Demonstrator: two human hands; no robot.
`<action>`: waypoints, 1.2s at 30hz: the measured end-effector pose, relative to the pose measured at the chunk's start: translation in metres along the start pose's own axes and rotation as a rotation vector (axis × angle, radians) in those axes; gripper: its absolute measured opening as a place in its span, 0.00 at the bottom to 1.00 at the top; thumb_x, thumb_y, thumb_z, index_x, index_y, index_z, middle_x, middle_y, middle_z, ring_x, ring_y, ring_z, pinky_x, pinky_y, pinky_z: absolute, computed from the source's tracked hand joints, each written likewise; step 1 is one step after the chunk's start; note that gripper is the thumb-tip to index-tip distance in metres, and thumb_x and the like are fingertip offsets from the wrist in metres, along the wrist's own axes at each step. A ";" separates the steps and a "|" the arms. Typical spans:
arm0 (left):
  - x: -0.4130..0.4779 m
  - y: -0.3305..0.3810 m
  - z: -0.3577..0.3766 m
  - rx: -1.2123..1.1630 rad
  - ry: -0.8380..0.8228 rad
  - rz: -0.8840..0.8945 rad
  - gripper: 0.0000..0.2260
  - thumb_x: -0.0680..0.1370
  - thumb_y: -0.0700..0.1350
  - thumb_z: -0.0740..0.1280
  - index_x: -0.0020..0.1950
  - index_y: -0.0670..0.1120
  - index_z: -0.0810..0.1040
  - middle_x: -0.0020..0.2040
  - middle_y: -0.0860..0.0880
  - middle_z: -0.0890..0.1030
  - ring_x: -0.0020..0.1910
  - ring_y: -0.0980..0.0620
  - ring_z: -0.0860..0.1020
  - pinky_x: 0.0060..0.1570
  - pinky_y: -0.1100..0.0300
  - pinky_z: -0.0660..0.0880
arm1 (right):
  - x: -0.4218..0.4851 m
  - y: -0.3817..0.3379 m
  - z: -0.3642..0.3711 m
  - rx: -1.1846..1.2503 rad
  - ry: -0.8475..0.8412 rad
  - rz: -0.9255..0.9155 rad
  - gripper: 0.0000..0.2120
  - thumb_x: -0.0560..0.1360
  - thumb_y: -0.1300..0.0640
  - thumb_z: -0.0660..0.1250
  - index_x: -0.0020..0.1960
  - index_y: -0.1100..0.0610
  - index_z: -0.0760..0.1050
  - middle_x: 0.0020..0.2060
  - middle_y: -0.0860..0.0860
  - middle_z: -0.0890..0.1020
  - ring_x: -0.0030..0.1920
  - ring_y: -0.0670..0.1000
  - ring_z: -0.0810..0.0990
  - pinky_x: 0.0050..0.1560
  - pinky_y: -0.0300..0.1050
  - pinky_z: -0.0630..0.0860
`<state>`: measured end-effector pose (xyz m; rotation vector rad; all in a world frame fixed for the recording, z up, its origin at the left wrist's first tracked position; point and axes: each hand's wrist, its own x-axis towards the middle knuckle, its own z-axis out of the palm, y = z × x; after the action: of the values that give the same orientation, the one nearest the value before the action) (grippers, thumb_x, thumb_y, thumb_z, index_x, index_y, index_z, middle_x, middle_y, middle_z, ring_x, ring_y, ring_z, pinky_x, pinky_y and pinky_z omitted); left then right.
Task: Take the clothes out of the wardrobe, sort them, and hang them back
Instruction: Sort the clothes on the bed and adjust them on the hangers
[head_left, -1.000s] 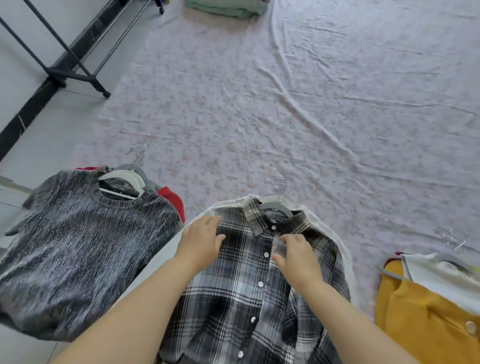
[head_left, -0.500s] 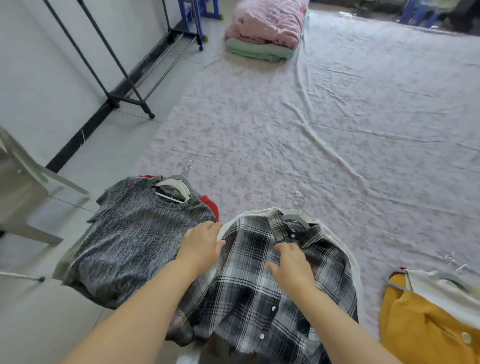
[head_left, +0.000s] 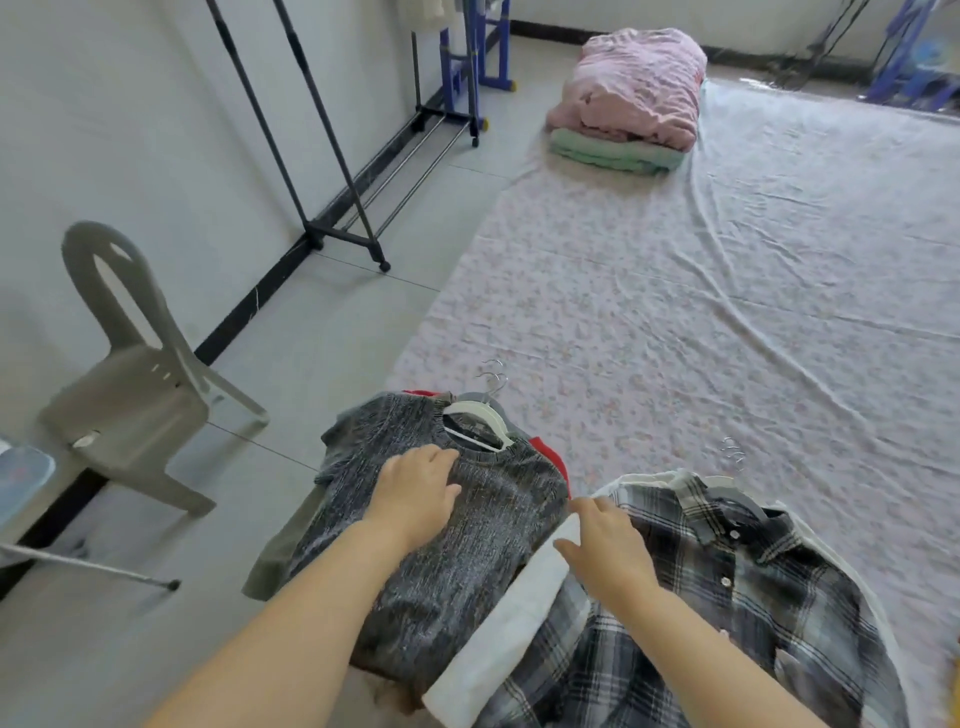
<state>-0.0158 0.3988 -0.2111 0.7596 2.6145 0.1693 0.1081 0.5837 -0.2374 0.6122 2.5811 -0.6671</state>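
Two piles of hung clothes lie at the sheet's (head_left: 675, 312) near edge: grey sweater (head_left: 498, 525) left, plaid shirt (head_left: 753, 582) right. Two hands, apart. Left hand (head_left: 413, 493) lies flat on the sweater, having left the shirt's shoulder. Right hand (head_left: 610, 553) rests on the white garment (head_left: 514, 623) under the shirt, grip unclear. Bare floor (head_left: 337, 338) runs left to the rack (head_left: 332, 171).

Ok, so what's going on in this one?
A person is sorting clothes on hangers, laid out at the edge of a floral sheet on the floor. The left hand rests flat on a grey knit sweater, which lies over a red garment. The right hand rests on the shoulder of a plaid shirt that lies over a white garment. Neither piece is lifted. A black clothes rack stands by the wall.
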 end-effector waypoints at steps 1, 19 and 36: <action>0.007 -0.019 -0.003 -0.012 -0.005 0.013 0.21 0.80 0.51 0.57 0.72 0.47 0.62 0.69 0.50 0.68 0.67 0.50 0.66 0.67 0.52 0.60 | 0.010 -0.017 0.006 0.003 0.002 0.011 0.24 0.77 0.48 0.63 0.69 0.54 0.63 0.65 0.51 0.69 0.65 0.52 0.68 0.63 0.46 0.68; 0.156 -0.160 0.055 -0.044 -0.064 0.139 0.21 0.81 0.51 0.56 0.73 0.48 0.61 0.69 0.52 0.67 0.69 0.53 0.64 0.70 0.54 0.56 | 0.230 -0.084 0.089 0.003 0.056 0.119 0.22 0.77 0.52 0.62 0.68 0.55 0.64 0.63 0.54 0.71 0.62 0.55 0.70 0.61 0.51 0.70; 0.176 -0.154 0.087 -0.296 0.134 0.207 0.21 0.79 0.46 0.60 0.72 0.46 0.65 0.68 0.50 0.70 0.68 0.51 0.65 0.69 0.57 0.56 | 0.248 -0.076 0.104 0.202 0.387 -0.047 0.13 0.76 0.58 0.66 0.59 0.60 0.75 0.49 0.54 0.77 0.40 0.57 0.78 0.37 0.47 0.73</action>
<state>-0.1895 0.3640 -0.3865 0.9348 2.5457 0.6717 -0.1061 0.5455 -0.4125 0.8159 2.9118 -0.9107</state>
